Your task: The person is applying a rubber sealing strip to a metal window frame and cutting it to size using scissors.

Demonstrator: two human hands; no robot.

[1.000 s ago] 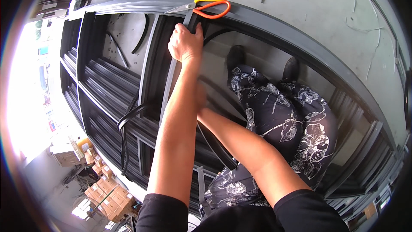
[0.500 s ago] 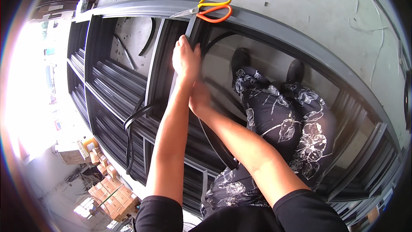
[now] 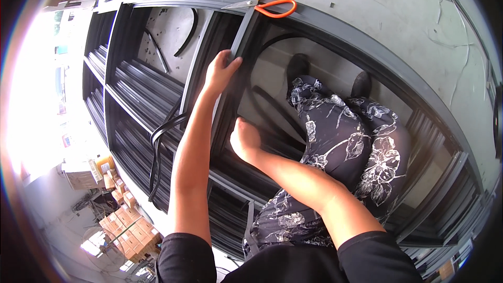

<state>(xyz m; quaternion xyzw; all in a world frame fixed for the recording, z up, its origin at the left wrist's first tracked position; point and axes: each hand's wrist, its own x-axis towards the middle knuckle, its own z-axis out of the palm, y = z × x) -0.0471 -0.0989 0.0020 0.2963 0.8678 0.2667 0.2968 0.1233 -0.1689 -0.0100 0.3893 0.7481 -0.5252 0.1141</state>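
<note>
The left hand point(image 3: 221, 73) lies against the grey crossbar point(image 3: 243, 34) of a large metal frame point(image 3: 340, 27), thumb and forefinger parted in a V; whether it grips the bar cannot be told. The right hand point(image 3: 246, 137), its fingers curled in, is lower down, just right of the bar; whether anything is inside it cannot be seen. The crossbar runs from the frame's curved-looking far edge down between the forearms, with a dark gap along its left side and a wide opening to its right, where the person's legs point(image 3: 356, 141) in patterned trousers take up much of the room. Scissors point(image 3: 259, 1) with one yellow and one orange handle loop rest on the far edge at the crossbar's upper end, both loops toward the right. A black strip point(image 3: 160, 136) drapes over the dark profiles point(image 3: 141, 86) at left. Beyond the far edge, the pale floor point(image 3: 377, 0) holds scattered scraps. Any print on the stacked cartons point(image 3: 131, 230) at lower left is too small to read.
</note>
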